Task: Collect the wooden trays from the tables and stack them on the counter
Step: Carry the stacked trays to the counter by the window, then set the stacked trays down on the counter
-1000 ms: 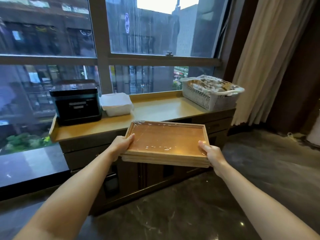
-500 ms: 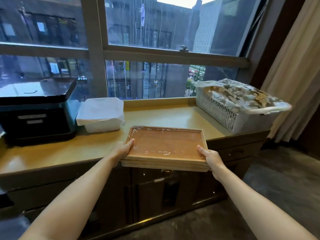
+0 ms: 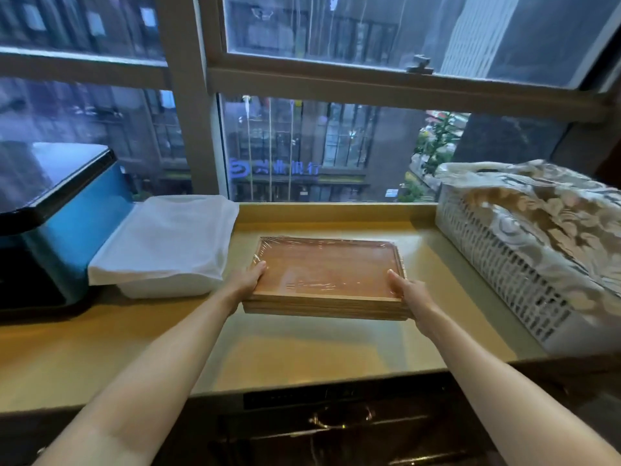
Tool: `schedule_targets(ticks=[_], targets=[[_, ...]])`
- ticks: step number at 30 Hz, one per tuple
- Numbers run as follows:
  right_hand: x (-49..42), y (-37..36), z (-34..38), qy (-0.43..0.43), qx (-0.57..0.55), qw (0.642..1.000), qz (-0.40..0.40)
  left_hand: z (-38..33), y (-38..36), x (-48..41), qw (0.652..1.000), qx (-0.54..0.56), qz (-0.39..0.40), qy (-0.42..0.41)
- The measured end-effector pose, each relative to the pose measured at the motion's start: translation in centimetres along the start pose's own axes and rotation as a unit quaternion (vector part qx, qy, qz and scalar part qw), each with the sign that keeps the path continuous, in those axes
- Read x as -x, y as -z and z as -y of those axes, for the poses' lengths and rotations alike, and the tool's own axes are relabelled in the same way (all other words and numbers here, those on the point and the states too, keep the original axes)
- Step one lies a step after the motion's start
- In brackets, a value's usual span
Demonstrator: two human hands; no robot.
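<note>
**One readable sign, outside the window**

Through the lower pane of the window (image 3: 302, 153), a blue illuminated sign (image 3: 274, 168) runs along the front of a building across the street: a round logo followed by four Chinese characters, apparently 兴业银行, though blur makes the reading uncertain. No text, label or number can be made out on the things on the worktop (image 3: 302, 351).

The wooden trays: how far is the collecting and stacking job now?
Done: several wooden trays are already gathered into one stack. In hand: the left hand and right hand grip its two sides over the counter, between the white container and the basket. Left: setting it fully down and letting go; whether it rests yet is unclear.
</note>
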State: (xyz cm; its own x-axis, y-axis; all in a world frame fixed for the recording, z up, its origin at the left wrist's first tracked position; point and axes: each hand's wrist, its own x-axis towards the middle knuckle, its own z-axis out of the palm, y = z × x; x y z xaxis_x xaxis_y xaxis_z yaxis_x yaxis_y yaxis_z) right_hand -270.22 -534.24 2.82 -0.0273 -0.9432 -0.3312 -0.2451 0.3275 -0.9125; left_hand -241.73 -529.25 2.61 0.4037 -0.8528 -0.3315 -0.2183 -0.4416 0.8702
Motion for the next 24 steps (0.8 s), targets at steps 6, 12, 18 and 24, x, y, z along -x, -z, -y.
schedule_targets(ticks=[6, 12, 18, 24], targets=[[-11.6, -1.6, 2.7, -0.019, 0.024, 0.998, 0.049, -1.6, -2.1, -8.7, 0.998, 0.015, -0.025, 0.060], [-20.2, -3.1, 4.6, -0.042, 0.044, 0.995, 0.080, -3.2, -3.7, -16.2, 0.991, 0.013, -0.066, 0.112], [-25.3, -4.2, 5.6, -0.077, 0.045, 0.993, 0.084, -4.2, -5.0, -20.3, 0.986, -0.022, -0.092, 0.141], [-28.3, -4.9, 5.8, -0.108, 0.028, 0.992, 0.064, -4.7, -5.9, -23.2, 0.987, -0.014, -0.074, 0.144]])
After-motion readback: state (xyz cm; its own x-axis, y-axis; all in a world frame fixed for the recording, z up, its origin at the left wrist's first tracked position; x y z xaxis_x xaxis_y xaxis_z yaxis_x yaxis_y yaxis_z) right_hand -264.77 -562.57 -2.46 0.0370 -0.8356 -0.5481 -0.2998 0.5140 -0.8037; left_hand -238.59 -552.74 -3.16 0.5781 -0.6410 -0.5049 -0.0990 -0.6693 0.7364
